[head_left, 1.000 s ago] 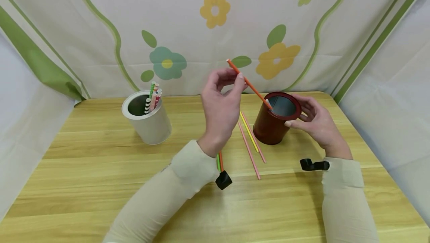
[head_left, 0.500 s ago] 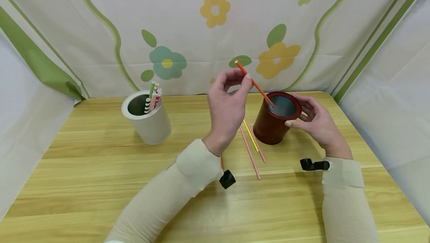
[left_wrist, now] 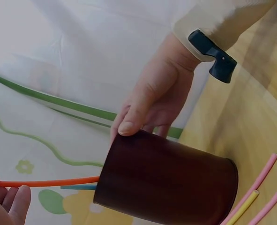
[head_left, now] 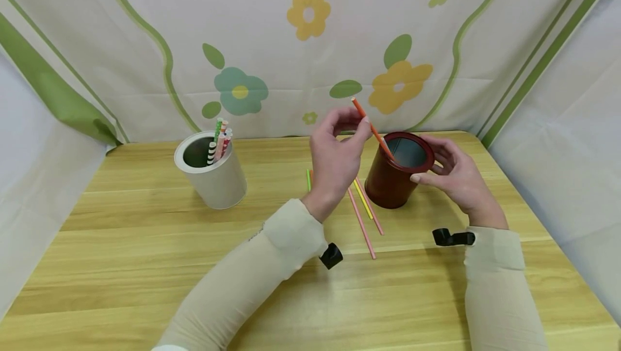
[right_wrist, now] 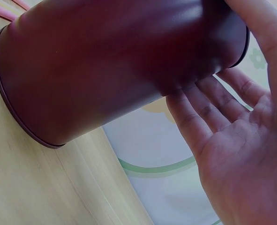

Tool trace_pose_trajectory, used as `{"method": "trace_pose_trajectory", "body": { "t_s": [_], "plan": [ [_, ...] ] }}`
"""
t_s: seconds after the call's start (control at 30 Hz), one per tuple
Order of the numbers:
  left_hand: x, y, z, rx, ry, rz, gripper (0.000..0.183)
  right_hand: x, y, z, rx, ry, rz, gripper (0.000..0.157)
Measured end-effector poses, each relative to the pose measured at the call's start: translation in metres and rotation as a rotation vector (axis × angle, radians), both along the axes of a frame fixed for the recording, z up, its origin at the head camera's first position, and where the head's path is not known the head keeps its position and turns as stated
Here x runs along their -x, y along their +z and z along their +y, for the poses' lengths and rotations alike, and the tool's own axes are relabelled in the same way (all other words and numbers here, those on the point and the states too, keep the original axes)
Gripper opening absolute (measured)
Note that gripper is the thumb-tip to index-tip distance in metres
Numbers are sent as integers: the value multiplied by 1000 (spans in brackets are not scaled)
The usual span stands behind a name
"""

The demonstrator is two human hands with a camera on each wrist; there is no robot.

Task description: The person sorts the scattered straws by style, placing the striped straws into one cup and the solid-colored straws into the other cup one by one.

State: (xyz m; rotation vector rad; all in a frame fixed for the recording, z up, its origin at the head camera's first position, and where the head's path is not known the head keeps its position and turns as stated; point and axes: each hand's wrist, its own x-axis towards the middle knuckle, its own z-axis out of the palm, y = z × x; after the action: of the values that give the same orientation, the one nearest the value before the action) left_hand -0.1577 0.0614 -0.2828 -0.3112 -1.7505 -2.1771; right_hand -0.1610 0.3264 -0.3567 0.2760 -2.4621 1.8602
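Note:
My left hand (head_left: 335, 151) pinches an orange straw (head_left: 377, 134) between thumb and fingers. The straw slants down to the right, its lower end inside the mouth of a dark red can (head_left: 392, 186). Beside it at the can's mouth, the left wrist view shows a blue straw (left_wrist: 79, 187). With the thumb on the near side and fingers behind, my right hand (head_left: 456, 178) holds the can near its rim. The right wrist view has those fingers (right_wrist: 190, 115) against the can wall. The can stands upright on the table.
At left stands a white can (head_left: 218, 184) with several patterned straws (head_left: 220, 146). Pink straws (head_left: 361, 224) and a yellow straw (head_left: 364, 200) lie left of the red can. A green straw (head_left: 308, 179) lies partly behind my left arm. Flowered cloth (head_left: 271, 27) hangs behind the table.
My left hand has moved right and slightly down, taking the orange straw further into the red can. The right hand keeps its hold on the can.

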Motion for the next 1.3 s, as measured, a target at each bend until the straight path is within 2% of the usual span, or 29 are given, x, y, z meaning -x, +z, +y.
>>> {"method": "trace_pose_trajectory", "body": {
  "t_s": [0.23,0.47,0.9,1.3],
  "plan": [
    [3,-11,7,35,-22,-21,10,0,1,-2,2,1,6,81],
    [2,-19,13,135,-47,-33,9,0,0,-1,-14,-3,9,81],
    [4,-28,19,213,-65,-90,7,1,1,-1,-83,-19,3,81],
    [3,-30,22,244,-85,-116,9,1,0,-1,-60,-17,5,81]
  ]
}}
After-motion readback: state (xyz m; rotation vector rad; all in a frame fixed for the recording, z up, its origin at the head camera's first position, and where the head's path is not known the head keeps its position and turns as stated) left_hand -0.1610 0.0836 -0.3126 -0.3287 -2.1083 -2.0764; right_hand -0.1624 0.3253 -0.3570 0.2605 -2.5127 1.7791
